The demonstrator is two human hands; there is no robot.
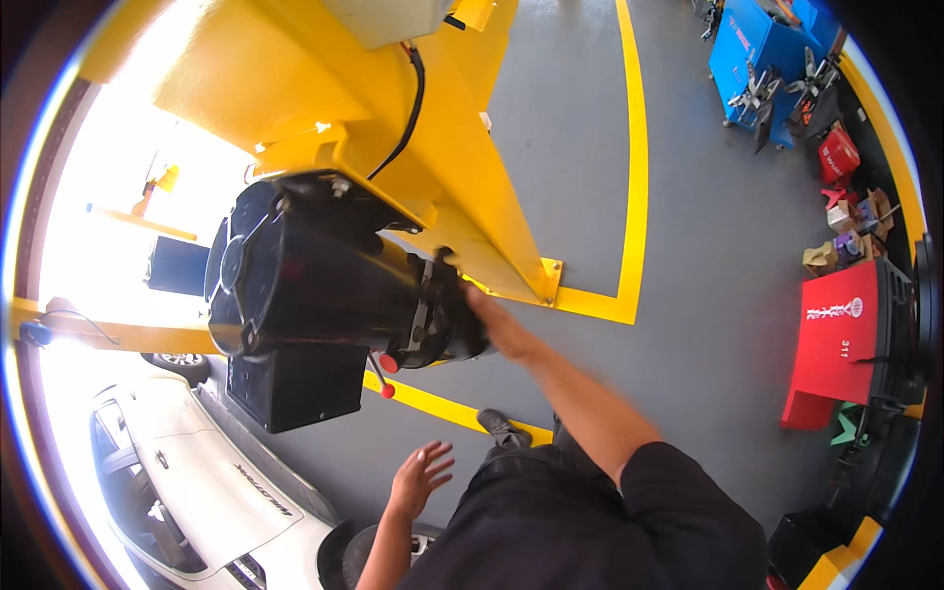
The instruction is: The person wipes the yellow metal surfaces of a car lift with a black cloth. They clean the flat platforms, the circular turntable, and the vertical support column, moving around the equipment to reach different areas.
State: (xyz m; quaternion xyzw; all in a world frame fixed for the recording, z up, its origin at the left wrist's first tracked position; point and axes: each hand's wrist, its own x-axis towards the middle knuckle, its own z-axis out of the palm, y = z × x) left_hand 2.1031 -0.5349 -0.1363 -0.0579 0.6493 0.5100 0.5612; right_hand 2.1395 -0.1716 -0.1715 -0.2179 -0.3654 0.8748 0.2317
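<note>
A black hydraulic power unit [324, 287] is mounted on the yellow post of a vehicle lift [435, 162]. My right hand [495, 321] reaches the end of the unit, by a metal clamp band [422, 310]. The fingers of this hand are blurred and mostly hidden behind dark parts, so its grip cannot be made out. Under the unit hang a black box [295, 391] and a lever with a red ball knob [387, 390]. Beside the lever sits a round red cap [389, 362]. Lower down, my left hand [420, 478] is held in the air with fingers spread, holding nothing.
A white pickup truck [199, 457] stands at the left. Yellow lines [633, 184] mark the grey floor around the post's bolted base plate [551, 280]. Along the right are a red cabinet [833, 339], cardboard boxes [848, 247] and a blue tool trolley [752, 59].
</note>
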